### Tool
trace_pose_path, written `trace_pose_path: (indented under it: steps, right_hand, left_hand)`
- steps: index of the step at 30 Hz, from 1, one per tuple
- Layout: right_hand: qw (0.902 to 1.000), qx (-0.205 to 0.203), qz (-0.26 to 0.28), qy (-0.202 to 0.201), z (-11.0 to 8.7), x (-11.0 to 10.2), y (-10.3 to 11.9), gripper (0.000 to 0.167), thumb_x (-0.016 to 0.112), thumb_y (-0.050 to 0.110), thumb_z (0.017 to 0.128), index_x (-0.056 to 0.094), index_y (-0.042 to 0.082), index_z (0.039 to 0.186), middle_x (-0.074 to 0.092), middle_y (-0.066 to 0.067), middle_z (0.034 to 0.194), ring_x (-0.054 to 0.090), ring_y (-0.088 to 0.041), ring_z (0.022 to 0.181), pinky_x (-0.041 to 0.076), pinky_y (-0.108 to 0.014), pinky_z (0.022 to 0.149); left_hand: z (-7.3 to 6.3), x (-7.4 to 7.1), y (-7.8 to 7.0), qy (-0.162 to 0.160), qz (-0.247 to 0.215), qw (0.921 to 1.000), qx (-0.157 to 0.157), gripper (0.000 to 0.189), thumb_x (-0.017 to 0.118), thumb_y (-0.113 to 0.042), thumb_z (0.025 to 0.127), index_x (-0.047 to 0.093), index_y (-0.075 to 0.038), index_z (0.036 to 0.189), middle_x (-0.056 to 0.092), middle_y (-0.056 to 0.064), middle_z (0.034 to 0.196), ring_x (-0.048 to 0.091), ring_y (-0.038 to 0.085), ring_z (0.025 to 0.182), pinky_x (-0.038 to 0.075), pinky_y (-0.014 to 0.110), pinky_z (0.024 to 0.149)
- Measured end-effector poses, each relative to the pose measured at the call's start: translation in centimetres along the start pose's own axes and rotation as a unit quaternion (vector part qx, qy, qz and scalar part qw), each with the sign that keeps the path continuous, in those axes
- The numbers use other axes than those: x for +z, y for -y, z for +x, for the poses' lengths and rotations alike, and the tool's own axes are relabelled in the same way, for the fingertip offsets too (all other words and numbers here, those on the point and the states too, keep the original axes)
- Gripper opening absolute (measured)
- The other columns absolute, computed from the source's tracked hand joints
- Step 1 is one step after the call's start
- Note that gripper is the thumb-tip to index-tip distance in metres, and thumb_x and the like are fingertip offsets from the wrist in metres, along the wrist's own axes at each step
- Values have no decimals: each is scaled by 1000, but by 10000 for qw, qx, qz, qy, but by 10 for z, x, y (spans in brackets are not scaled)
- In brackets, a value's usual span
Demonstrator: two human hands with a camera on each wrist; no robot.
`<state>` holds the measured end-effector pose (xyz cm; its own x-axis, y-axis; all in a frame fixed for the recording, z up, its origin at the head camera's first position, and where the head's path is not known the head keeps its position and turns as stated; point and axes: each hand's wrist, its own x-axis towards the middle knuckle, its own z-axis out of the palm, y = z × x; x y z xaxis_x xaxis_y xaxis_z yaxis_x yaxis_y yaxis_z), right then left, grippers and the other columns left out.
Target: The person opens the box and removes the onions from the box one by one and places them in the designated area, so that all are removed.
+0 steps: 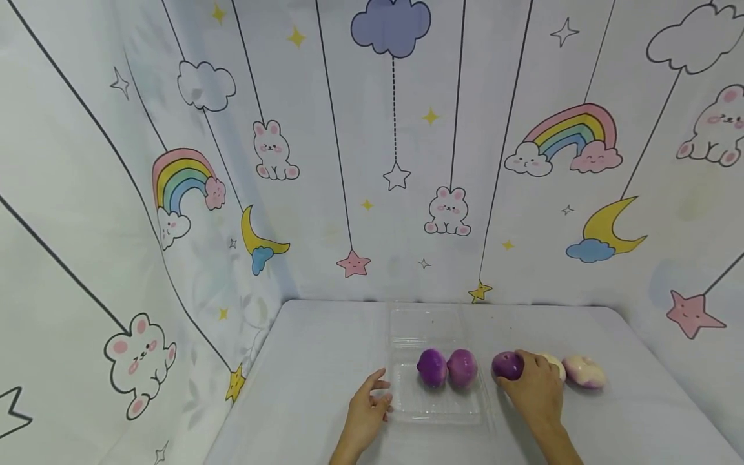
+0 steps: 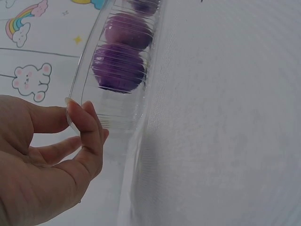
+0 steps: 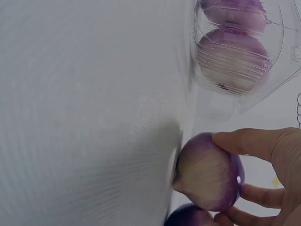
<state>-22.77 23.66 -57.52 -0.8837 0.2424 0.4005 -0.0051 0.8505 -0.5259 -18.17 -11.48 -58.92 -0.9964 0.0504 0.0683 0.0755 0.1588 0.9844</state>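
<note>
A clear plastic container (image 1: pixel 436 413) stands with its lid folded back, and two purple onions (image 1: pixel 432 369) lie side by side in it. At its left edge, my left hand (image 1: pixel 365 413) pinches the rim between thumb and fingers, as the left wrist view (image 2: pixel 61 155) shows. To the right of the container, my right hand (image 1: pixel 537 387) grips a purple onion (image 1: pixel 507 366), thumb on one side and fingers on the other. That onion (image 3: pixel 207 174) shows a pale, streaked side in the right wrist view and appears to touch the tabletop.
Beyond my right hand lie two more onions: a pale one (image 1: pixel 555 363) partly hidden by the hand, and a white and purple one (image 1: pixel 584 372). The white table (image 1: pixel 308 368) ends at a cartoon-printed cloth (image 1: pixel 395 232) behind and at the sides.
</note>
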Motion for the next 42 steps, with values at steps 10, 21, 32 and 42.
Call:
trace_pose_path:
  steps: [10,21,32,42]
  right_hand:
    - [9998,43,149,-99,0,-1,2,75,95,23,68,63,-5,130,58,-36,126,58,-57,112,50,-70,85]
    - [9985,338,432,5,1,-7,6,78,92,26,75,58,-2,139,48,-34,136,52,-58,118,50,-72,88]
    - [9969,206,622,-425,5,-16,17,76,95,26,72,62,0,135,53,-31,132,56,-56,115,49,-70,90]
    - [9928,-188,838,-841,9,-25,29,72,95,25,71,66,-3,130,60,-33,127,60,-55,112,50,-71,89]
  left_hand:
    - [0,0,1,-9,12,10000,-7,59,66,3,97,47,-2,153,62,22,130,67,18,73,58,25,57]
    - [1,-1,1,14,-7,10000,7,59,67,1,97,47,0,153,63,23,129,69,23,73,58,26,57]
    - [1,-1,0,50,47,10000,-24,59,67,2,97,47,0,153,63,22,129,68,21,73,60,26,58]
    - [0,-3,-3,166,8,9999,-6,59,65,3,98,44,2,153,61,25,132,67,15,75,63,28,65]
